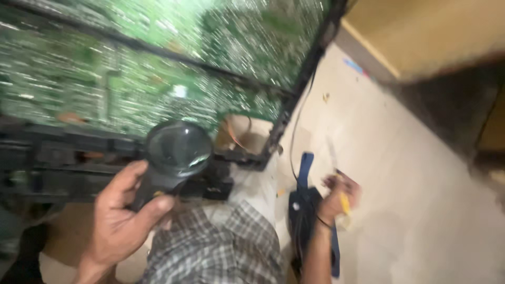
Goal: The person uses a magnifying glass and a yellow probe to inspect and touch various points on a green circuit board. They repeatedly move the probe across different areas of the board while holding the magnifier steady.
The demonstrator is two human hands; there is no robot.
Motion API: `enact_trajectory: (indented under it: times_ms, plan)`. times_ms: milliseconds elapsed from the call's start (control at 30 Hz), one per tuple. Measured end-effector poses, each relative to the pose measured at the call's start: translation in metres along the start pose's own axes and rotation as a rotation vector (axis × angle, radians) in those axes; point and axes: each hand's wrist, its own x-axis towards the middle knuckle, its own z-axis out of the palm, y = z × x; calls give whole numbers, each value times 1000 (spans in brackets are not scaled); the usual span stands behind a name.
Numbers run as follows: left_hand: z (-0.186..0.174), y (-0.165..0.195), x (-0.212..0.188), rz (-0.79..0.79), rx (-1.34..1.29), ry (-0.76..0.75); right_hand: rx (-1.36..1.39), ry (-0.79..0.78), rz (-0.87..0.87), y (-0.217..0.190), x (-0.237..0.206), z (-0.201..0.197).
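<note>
My left hand (123,213) grips the black handle of a round magnifying glass (178,148), whose lens sits over the lower edge of a large green circuit board (105,79) in a black frame. My right hand (339,195) is lower right, closed around a thin tool with a yellow handle (344,202) and a pale shaft pointing up. It hovers over the floor beside a dark blue pouch (304,208). The picture is blurred by motion.
A black wire (295,137) runs from the board frame down to the pouch. My checked-cloth knee (221,247) fills the bottom centre. Pale floor (400,173) spreads right, with a dark opening and yellow wall (431,31) at the upper right.
</note>
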Motion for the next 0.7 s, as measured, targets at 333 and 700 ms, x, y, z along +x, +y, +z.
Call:
enact_trajectory:
  times_ms: [333, 700]
  plan:
    - [35, 64, 104, 137, -111, 57, 946, -193, 67, -166, 97, 49]
    - [33, 72, 123, 194, -10, 42, 815, -209, 43, -182, 158, 162]
